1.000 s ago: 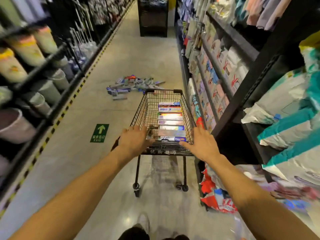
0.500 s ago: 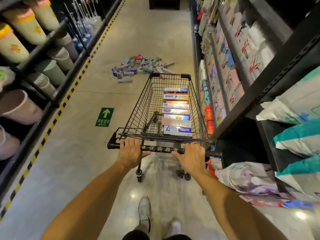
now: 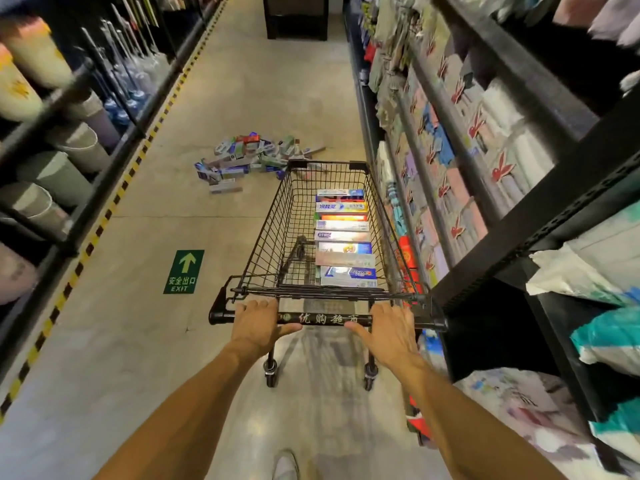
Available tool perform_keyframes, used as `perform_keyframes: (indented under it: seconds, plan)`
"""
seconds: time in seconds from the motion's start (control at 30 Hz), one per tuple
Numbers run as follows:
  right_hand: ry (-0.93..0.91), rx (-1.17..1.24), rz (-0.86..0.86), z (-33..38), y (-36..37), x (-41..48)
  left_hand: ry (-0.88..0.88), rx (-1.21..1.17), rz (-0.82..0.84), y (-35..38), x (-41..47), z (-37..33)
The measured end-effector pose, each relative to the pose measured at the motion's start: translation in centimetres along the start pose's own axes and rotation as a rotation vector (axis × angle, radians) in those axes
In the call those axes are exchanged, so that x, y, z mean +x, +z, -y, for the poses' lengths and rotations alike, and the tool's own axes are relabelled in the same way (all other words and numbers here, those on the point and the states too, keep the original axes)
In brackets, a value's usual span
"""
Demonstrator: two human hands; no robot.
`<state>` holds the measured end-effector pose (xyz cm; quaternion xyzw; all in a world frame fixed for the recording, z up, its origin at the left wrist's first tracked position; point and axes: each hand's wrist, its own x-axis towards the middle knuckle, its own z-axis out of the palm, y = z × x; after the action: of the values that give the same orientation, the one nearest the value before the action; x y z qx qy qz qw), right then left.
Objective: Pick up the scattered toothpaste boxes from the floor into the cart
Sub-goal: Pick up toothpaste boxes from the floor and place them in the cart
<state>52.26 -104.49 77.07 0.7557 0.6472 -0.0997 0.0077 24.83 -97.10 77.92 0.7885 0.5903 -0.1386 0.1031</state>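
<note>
Black wire cart [image 3: 325,163] is carrying a row of toothpaste boxes [image 3: 344,237] lying flat along its right side. More are lying in a pile [image 3: 249,157] on the floor [image 3: 156,341] beyond its front left corner. Left hand [image 3: 258,320] and right hand [image 3: 388,329] are each closing a grip round the handle [image 3: 323,319].

Legible text: two items, both in the lower half of frame.
Lower left, the green floor sign [image 3: 183,271]: an up arrow over "安全出口", with "EXIT" beneath. Lower centre, on the cart handle [image 3: 325,319], I read four pale characters, "优购超市". Centre, the toothpaste boxes [image 3: 344,237] carry print, too blurred for me to read.
</note>
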Motion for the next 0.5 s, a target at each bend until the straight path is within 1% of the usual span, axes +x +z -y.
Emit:
perform_keyframes:
  seconds: [0.17,0.3,0.4,0.5]
  plan:
    - [0.043,-0.004,0.027,-0.6,-0.6,6.6,0.03,0.008,-0.013,-1.8,6.2,0.6]
    - [0.027,-0.026,0.077,-1.3,-2.0,11.1,0.046,0.016,-0.035,-3.4,10.7,0.7]
    - [0.03,-0.013,0.058,-1.8,-2.7,14.7,0.055,0.016,-0.056,-4.4,14.3,0.7]
    - [0.027,-0.072,0.035,-2.2,-3.5,18.6,0.056,0.016,-0.061,-5.5,18.3,0.8]
